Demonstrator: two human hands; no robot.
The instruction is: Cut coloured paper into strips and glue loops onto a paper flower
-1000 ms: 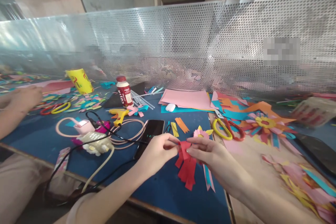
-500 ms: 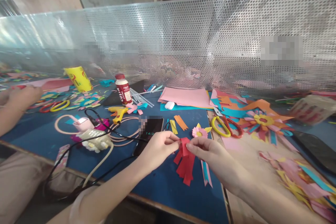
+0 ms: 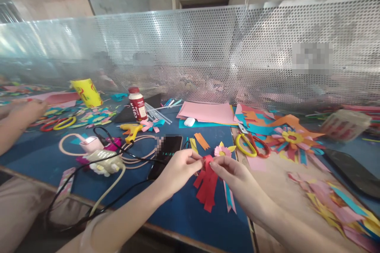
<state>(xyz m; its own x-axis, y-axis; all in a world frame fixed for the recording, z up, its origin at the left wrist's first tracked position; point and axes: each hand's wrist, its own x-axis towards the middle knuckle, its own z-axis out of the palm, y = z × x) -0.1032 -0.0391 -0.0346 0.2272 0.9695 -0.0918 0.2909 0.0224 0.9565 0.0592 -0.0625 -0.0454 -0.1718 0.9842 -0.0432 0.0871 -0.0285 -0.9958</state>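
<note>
Between my two hands is a red paper strip, its upper end looped or curled over. My left hand pinches its left side with thumb and forefinger. From the right, my right hand pinches the same strip. Several red paper strips fan out just below; whether they are joined to the held one I cannot tell. A pink and yellow paper flower lies beyond my right hand, with pink and blue ribbon-like strips below it. Past my left fingers are a yellow strip and an orange strip.
Scissors lie beyond my right hand, near a large paper flower. On the left are a phone, a yellow glue gun, a power strip with cables, and a bottle. Another person's hands work at far left.
The view has tilted slightly upward and shifted. The strip's upper end now looks more curled over between my fingers; both hands keep their pinch on it.
</note>
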